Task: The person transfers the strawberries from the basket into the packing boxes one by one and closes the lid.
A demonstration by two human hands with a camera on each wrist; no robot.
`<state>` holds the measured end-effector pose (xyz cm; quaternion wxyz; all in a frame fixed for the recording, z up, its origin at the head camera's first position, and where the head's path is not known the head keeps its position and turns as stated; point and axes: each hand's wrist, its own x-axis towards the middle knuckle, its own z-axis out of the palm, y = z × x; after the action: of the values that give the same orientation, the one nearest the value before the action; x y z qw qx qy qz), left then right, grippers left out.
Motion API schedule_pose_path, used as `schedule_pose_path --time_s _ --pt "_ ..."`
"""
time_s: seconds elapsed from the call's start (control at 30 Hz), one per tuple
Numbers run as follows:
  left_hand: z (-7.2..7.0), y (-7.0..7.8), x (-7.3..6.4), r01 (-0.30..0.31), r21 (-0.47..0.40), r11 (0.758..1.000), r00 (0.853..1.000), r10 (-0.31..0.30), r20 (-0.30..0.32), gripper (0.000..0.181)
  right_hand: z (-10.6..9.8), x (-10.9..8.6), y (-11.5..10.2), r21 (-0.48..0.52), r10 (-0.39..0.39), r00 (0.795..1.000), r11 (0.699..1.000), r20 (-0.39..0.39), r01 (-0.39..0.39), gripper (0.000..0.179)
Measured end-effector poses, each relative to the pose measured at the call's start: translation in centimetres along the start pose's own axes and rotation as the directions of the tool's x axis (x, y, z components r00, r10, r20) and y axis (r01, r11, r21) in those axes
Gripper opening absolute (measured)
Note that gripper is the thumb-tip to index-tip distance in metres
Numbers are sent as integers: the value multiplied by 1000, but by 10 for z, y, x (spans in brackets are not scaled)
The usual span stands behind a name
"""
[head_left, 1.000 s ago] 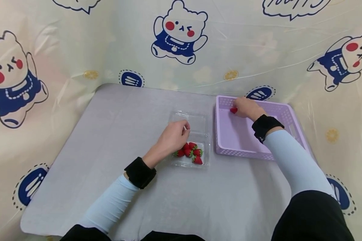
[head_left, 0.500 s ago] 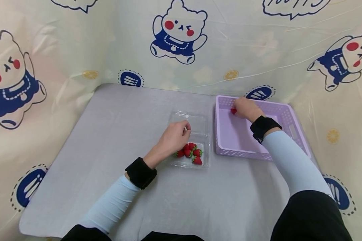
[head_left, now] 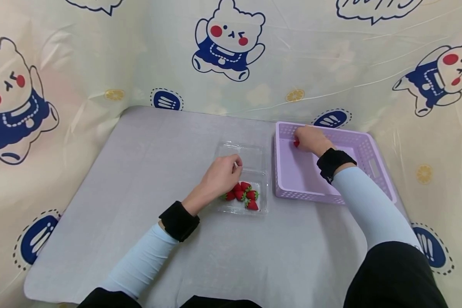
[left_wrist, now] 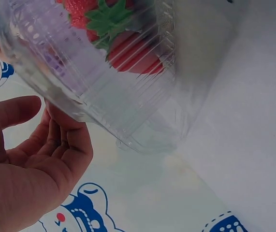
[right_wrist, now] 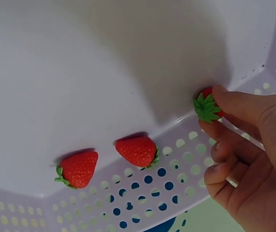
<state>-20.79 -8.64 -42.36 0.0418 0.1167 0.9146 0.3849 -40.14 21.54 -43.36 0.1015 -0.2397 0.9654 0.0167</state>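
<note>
Nudged left in the basket [head_left: 312, 196], the right hand [head_left: 312, 139] pinches a half-hidden strawberry [right_wrist: 207, 107]. Left of the basket, the loosely curled left hand [head_left: 221, 174] partly obscures a box [head_left: 254, 157].

Wristbands [head_left: 179, 221]: black, broad, one per arm. Beyond wristbands: left hand [head_left: 220, 174], right hand [head_left: 313, 140], both bare. Elbow side of wristbands: pale-blue sleeves [head_left: 373, 206], close-fitting, left one lightly creased. Farther up from wristbands: black upper sleeves [head_left: 392, 278]. Right pale-blue sleeve's upper edge: small dark marking [head_left: 413, 247], illegible.
</note>
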Motion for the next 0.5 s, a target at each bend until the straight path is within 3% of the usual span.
schedule_pose_path --time_s 0.37,0.5 --pt "-1 -2 -2 0 -2 1000 1000 0 3 19 -6 -3 -10 4 -25 1000 1000 11 25 10" --pt "-1 -2 -3 5 -2 1000 1000 -5 4 18 -11 -8 -12 45 5 999 999 42 -7 15"
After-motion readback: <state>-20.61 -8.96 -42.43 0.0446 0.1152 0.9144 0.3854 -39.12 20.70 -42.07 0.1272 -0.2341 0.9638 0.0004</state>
